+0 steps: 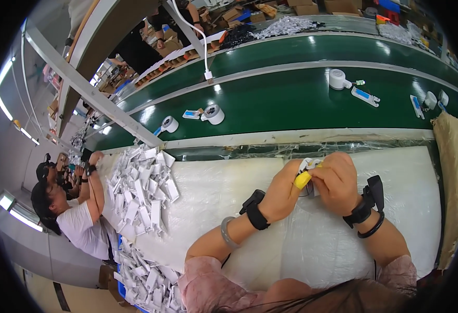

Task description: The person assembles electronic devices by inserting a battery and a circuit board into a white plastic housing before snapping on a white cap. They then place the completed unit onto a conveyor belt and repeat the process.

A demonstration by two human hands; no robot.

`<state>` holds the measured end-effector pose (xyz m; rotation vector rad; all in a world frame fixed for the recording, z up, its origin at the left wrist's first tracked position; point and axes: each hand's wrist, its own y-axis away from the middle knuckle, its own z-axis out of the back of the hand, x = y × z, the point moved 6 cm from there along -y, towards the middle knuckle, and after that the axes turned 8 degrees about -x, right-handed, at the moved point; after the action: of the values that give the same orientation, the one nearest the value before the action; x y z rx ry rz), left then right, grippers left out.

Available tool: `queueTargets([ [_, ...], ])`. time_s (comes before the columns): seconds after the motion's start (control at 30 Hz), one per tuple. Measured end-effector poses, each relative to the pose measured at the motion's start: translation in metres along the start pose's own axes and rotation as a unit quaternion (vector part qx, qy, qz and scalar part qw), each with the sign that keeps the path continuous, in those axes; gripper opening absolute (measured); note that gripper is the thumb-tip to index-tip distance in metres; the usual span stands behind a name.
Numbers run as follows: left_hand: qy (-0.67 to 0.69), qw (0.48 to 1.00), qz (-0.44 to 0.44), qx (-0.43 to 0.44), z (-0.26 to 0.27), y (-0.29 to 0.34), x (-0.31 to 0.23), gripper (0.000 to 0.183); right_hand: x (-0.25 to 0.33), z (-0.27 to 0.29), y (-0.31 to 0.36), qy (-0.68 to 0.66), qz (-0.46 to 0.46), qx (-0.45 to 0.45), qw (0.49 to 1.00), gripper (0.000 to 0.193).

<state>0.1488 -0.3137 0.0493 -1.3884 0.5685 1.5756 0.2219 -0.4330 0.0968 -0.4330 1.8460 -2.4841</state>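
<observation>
Above the covered worktop, my two hands meet, right of the middle. My left hand (282, 194) is closed around a small white plastic part (308, 164), and a bright yellow piece (302, 180) sticks out between the hands just below it. Pressed against the same part are the bent fingers of my right hand (336, 182), in a pinch. Whether the yellow piece is fixed to the white part cannot be made out. Fingers cover most of both.
A heap of white plastic casings (141, 188) lies left on the worktop (213, 188); more fill a blue bin (121, 284) below. Beyond runs a green conveyor belt (270, 104) with round white devices (212, 114). A person (85, 224) works at the left. A metal frame (98, 104) slants overhead.
</observation>
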Motion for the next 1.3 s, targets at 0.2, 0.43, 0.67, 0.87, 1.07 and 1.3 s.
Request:
queueTargets([
  [0.2,-0.008,1.0,-0.025,0.009,0.002,0.001,-0.008,0.019,0.003,0.0,-0.002,0.0,-0.004,0.0,1.0,0.024],
  [0.43,0.085,0.995,0.034,-0.037,0.006,-0.005,0.005,0.022,0.001,-0.001,0.002,0.008,-0.021,0.005,1.0,0.028],
  [0.67,0.277,0.934,0.204,-0.099,0.056,-0.069,0.057,0.035,-0.018,-0.013,0.024,0.016,-0.1,0.09,0.991,0.042],
  [0.87,-0.06,0.952,0.063,-0.295,0.179,-0.156,0.112,0.034,-0.037,-0.027,0.041,0.017,-0.174,0.158,0.972,0.041],
  [1.07,-0.59,0.68,0.106,-0.422,0.272,-0.155,0.128,0.067,-0.047,-0.036,0.052,0.038,-0.2,0.213,0.955,0.041],
  [1.3,-0.554,0.741,0.189,-0.33,0.303,-0.154,0.141,0.075,-0.048,-0.038,0.051,0.04,-0.21,0.229,0.95,0.039],
])
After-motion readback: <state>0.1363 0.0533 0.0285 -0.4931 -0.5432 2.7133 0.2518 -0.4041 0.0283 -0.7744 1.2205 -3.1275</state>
